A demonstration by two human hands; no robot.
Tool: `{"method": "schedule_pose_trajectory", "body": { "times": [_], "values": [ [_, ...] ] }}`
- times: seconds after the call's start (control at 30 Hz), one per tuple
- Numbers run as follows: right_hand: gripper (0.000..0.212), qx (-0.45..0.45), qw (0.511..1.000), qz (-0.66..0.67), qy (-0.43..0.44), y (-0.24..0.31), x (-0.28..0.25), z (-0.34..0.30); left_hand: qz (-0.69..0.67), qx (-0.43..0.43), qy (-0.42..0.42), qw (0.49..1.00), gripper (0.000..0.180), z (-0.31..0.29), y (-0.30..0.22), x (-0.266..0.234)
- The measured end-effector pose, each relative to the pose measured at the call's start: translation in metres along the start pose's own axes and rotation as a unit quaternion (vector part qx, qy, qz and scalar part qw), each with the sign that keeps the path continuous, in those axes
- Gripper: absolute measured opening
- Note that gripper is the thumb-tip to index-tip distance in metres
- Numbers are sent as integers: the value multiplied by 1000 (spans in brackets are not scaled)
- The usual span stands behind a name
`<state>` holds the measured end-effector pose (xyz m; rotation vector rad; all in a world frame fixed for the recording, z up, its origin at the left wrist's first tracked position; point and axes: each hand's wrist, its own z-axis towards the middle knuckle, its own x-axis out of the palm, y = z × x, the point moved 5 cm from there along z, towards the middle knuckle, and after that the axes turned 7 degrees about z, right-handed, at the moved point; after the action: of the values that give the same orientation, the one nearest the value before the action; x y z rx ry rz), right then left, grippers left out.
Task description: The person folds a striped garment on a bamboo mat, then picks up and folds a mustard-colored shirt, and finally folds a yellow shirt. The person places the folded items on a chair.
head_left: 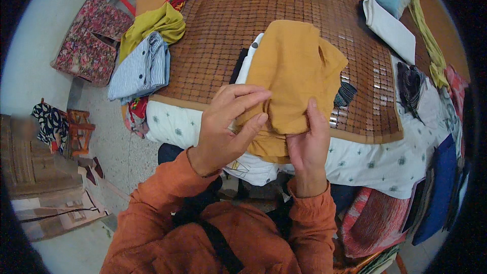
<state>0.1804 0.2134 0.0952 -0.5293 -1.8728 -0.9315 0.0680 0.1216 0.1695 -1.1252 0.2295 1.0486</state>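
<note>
A mustard-yellow cloth garment (291,66), partly folded, lies in front of me. My right hand (310,142) grips its near right edge, thumb on top and the other fingers hidden underneath. At the garment's left side is my left hand (220,124), its fingers stretched out and the thumb apart from them; the fingertips are at the cloth. White fabric (248,61) and something black show from under the garment's left edge. To the right of the garment, a small dark patterned item (346,94) rests on the mat.
A brown tile mat (203,61) covers the bed over a white patterned sheet (373,165). A folded striped shirt (142,71) and yellow-green cloth (154,24) lie left. Folded white cloth (389,29) and a dark bundle (410,86) lie right. A wooden stool (80,132) stands left.
</note>
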Motion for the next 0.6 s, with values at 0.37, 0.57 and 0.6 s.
{"method": "schedule_pose_trajectory", "body": {
  "times": [0.37,0.57,0.6],
  "values": [
    [40,-7,996,89,16,12,-20,-1,76,44,29,996,43,-3,5,15],
    [40,-10,996,93,12,13,-25,1,99,57,42,993,42,-4,3,16],
    [40,-9,995,94,3,13,-26,1,99,57,43,993,42,-4,3,17]
  ]
}}
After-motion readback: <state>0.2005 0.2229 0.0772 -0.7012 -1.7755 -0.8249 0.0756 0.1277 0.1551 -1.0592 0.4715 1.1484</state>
